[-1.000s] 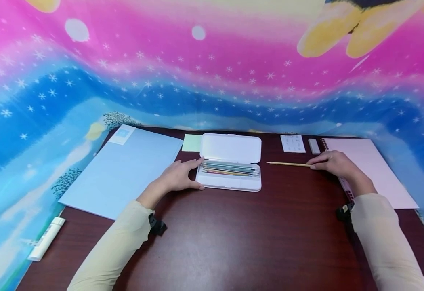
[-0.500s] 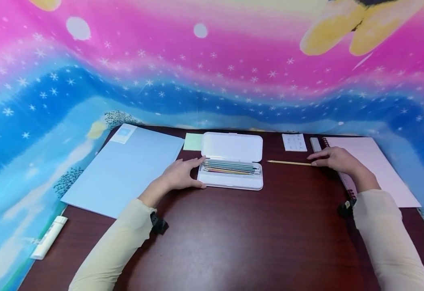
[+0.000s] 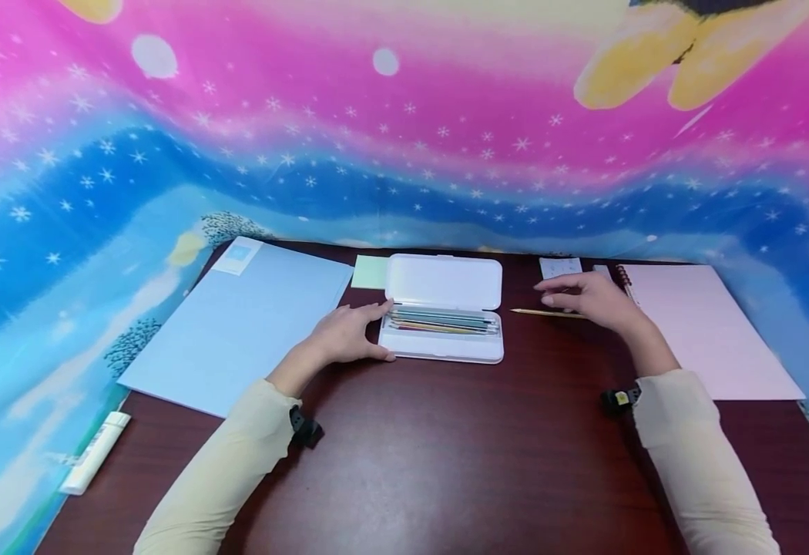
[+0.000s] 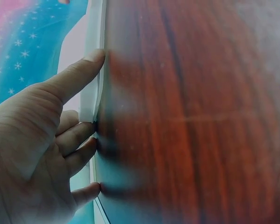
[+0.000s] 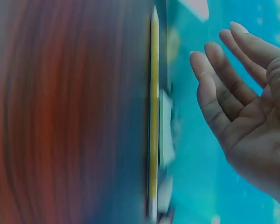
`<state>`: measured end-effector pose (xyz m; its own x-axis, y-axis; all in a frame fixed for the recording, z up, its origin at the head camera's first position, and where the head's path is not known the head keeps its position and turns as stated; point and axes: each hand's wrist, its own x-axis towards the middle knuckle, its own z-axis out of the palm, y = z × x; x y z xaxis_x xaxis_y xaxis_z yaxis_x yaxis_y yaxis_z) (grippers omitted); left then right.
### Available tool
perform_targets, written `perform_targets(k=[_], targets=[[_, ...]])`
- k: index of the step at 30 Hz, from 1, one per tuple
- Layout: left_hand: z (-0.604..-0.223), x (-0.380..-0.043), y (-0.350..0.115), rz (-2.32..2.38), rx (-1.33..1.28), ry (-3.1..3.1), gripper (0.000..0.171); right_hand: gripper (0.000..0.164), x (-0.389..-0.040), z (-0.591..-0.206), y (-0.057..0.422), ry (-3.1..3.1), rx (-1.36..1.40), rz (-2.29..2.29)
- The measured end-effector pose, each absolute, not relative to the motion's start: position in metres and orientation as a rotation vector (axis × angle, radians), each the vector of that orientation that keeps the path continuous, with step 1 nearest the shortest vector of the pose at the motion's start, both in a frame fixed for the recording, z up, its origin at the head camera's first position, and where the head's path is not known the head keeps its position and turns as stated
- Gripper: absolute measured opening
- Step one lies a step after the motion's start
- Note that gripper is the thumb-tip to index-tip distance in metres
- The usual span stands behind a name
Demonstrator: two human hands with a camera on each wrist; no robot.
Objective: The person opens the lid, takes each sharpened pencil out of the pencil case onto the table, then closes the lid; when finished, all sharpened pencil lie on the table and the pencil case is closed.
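Note:
At the left end of a white pencil case (image 3: 446, 352), my left hand (image 3: 344, 335) holds it with the thumb on the front edge and a finger at the hinge side. The case's lid (image 3: 444, 281) is folded back, and several pencils (image 3: 439, 321) lie inside. A yellow pencil (image 3: 543, 313) lies on the table to the right of the case, tip pointing left. Over its right end hovers my right hand (image 3: 602, 301), fingers loosely spread and holding nothing. The right wrist view shows this hand (image 5: 252, 102) apart from the pencil (image 5: 154, 112).
A light blue folder (image 3: 238, 324) lies at the left and a pink spiral notebook (image 3: 716, 331) at the right. Green sticky notes (image 3: 370, 272), a white paper (image 3: 558, 267) and an eraser (image 3: 602, 270) sit along the back. A white tube (image 3: 95, 453) rests by the left table edge.
My right hand has let go of the yellow pencil, lifted, and moved left above it. The pencil has stayed in place. My left hand keeps its hold on the pencil case.

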<state>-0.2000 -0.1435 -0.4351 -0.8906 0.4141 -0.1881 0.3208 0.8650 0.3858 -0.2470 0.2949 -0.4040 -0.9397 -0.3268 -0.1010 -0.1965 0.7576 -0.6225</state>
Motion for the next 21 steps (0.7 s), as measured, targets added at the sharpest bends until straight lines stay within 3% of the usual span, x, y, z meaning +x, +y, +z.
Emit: perform_targets(k=[10, 21], targets=[[-0.435, -0.200, -0.143, 0.511, 0.550, 2.777, 0.100, 0.029, -0.240, -0.414, 0.222, 2.589, -0.642, -0.954], [-0.437, -0.199, -0.144, 0.516, 0.537, 2.779, 0.100, 0.023, -0.237, -0.421, 0.186, 2.589, -0.753, -0.802]])
